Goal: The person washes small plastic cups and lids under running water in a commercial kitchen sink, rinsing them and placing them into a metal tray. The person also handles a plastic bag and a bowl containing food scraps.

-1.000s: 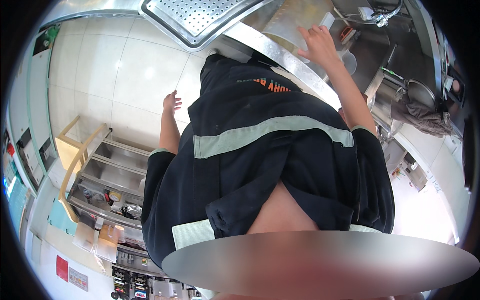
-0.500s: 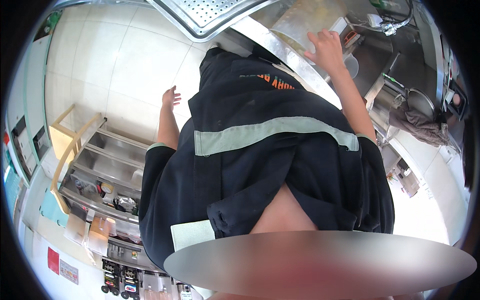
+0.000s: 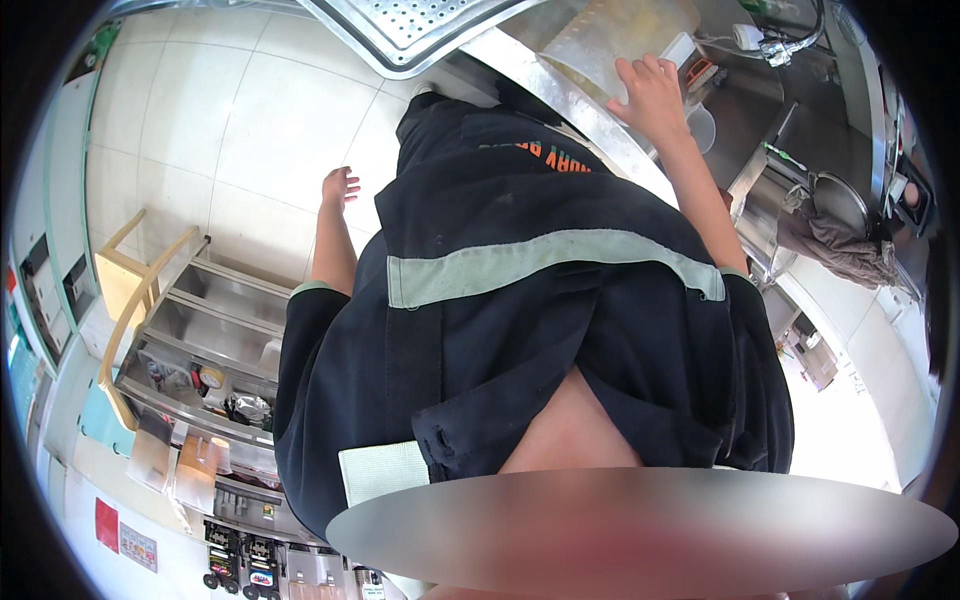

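Note:
My right hand (image 3: 652, 98) reaches over the near edge of the sink, fingers apart and slightly bent. It is at the near end of a large translucent plastic tub (image 3: 605, 42), which has something yellowish inside. Whether the fingertips touch the tub's rim, I cannot tell. Below the right hand's wrist is a small whitish cup-like vessel (image 3: 702, 128). Out to the left, my left hand (image 3: 341, 188) hangs over the tiled floor with loose, parted fingers and nothing in it.
A perforated metal tray (image 3: 405, 65) juts out at the top. On the right are a faucet (image 3: 780, 48), a round metal pan or lid (image 3: 842, 203) and a brown cloth (image 3: 835, 245). Steel shelving (image 3: 225, 300) with wooden chair-like pieces (image 3: 125, 285) stands on the left.
Little differs. The whole view has shifted slightly, and both hands keep nearly the same places and shapes.

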`<state>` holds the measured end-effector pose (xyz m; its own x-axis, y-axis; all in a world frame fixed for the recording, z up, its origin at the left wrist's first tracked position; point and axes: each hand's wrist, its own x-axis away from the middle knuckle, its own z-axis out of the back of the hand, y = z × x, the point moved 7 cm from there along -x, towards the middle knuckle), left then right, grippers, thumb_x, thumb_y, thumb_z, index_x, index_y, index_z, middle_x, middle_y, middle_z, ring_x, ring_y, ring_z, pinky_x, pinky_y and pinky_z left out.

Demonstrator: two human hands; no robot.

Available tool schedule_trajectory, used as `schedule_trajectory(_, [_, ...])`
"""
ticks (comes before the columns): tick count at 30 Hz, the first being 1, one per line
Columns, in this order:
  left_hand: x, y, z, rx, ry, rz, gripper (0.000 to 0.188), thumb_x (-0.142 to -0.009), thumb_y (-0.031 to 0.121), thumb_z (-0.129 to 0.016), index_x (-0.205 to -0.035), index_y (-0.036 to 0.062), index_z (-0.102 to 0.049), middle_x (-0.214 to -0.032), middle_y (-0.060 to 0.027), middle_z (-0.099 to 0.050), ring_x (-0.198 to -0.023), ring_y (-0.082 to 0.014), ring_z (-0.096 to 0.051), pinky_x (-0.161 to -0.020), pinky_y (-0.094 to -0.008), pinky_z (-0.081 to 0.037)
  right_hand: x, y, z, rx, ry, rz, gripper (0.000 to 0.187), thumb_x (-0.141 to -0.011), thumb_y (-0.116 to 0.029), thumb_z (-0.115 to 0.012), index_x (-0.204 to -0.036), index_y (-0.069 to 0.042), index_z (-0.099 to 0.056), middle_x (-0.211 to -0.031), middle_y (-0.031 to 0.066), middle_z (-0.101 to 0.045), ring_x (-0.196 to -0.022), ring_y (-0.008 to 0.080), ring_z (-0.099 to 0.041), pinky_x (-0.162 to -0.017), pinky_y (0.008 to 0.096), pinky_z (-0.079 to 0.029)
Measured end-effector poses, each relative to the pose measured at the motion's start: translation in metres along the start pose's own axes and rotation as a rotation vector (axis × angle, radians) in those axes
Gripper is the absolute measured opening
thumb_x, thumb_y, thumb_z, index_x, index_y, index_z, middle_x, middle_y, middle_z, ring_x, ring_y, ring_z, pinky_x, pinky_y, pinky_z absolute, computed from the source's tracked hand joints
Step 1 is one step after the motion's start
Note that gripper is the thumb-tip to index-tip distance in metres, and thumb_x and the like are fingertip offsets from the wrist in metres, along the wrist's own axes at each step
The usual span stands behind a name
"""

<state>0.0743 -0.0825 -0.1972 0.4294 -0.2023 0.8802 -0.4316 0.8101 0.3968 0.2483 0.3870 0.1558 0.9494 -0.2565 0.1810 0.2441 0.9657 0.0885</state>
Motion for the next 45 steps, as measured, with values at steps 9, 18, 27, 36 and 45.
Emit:
schedule_trajectory(9, [-0.003, -0.010, -0.002, -0.047, -0.013, 0.002, 0.039, -0.083, 0.028, -0.045, -0.117, 0.0094, -0.049, -0.096, -0.0119, -0.061, -0.079, -0.0231, -0.060, -0.069, -0.0373, -0.047, 0.001, -0.003, -0.001, 0.003, -0.003, -0.016, 0.044, -0.057, -0.024, -0.072, -0.092, -0.007, -0.053, -0.077, 0.0072, -0.057, -0.088, 0.0225, -0.051, -0.083, 0.0381, -0.035])
schedule_trajectory(18, [-0.012, -0.017, -0.008, -0.036, -0.028, 0.012, 0.041, -0.085, 0.030, -0.046, -0.119, 0.0090, -0.047, -0.096, -0.0121, -0.061, -0.078, -0.0236, -0.060, -0.069, -0.0379, -0.047, 0.002, -0.007, 0.000, 0.044, 0.031, -0.022, 0.040, -0.057, -0.024, -0.069, -0.091, -0.007, -0.054, -0.075, 0.0071, -0.058, -0.087, 0.0213, -0.051, -0.079, 0.0357, -0.035])
schedule_trajectory(27, [-0.030, 0.009, -0.016, -0.047, -0.055, 0.016, 0.041, -0.086, 0.030, -0.045, -0.121, 0.0090, -0.046, -0.097, -0.0116, -0.060, -0.080, -0.0227, -0.059, -0.069, -0.0369, -0.047, 0.005, -0.002, 0.002, -0.005, 0.042, -0.025, 0.037, -0.058, -0.023, -0.068, -0.088, -0.007, -0.053, -0.075, 0.0070, -0.057, -0.086, 0.0220, -0.050, -0.080, 0.0363, -0.035])
schedule_trajectory(36, [-0.029, 0.050, -0.022, -0.143, -0.096, -0.032, 0.042, -0.086, 0.029, -0.043, -0.122, 0.0081, -0.045, -0.102, -0.0133, -0.060, -0.084, -0.0248, -0.059, -0.073, -0.0387, -0.046, -0.024, 0.082, -0.035, -0.222, -0.022, -0.027, 0.035, -0.059, -0.023, -0.069, -0.083, -0.010, -0.047, -0.073, 0.0059, -0.055, -0.080, 0.0235, -0.051, -0.082, 0.0367, -0.034])
schedule_trajectory(45, [0.023, 0.067, -0.008, 0.116, 0.003, 0.211, 0.044, -0.086, 0.030, -0.043, -0.121, 0.0051, -0.044, -0.102, -0.0151, -0.060, -0.084, -0.0246, -0.059, -0.069, -0.0372, -0.048, -0.064, 0.190, -0.179, -1.037, -0.286, -0.375, 0.024, -0.069, -0.013, -0.060, -0.088, -0.011, -0.045, -0.079, -0.0006, -0.051, -0.075, 0.0132, -0.049, -0.068, 0.0294, -0.041])
